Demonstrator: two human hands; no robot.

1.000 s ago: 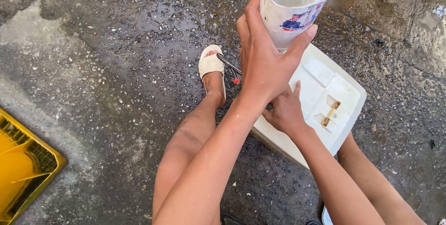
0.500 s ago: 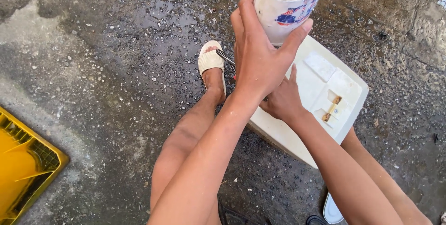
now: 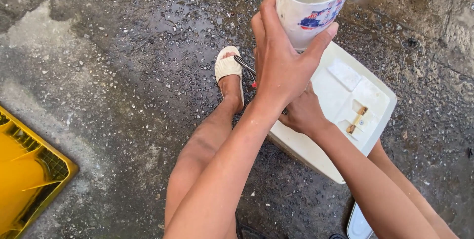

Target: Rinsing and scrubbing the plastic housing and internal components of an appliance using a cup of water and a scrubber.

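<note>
Cup point(image 3: 311, 9) higher, perhaps, in left hand point(image 3: 281, 66).

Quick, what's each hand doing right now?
Left hand: closed around the white cup, holding it up.
Right hand: resting on the white box; the left arm hides its fingers, so open or closed cannot be told.

- You are looking down at wet, pebbly concrete ground point(image 3: 123, 71), glistening darkest toward twelve o'clock.
- A yellow plastic crate point(image 3: 29, 180) is sitting at eight o'clock, cut off by the frame edge.
- Your cream sandal point(image 3: 228, 66) is resting on the ground near centre, toes pointing to twelve.
- A second pale shoe point(image 3: 358, 224) is peeking in at five o'clock.
</note>
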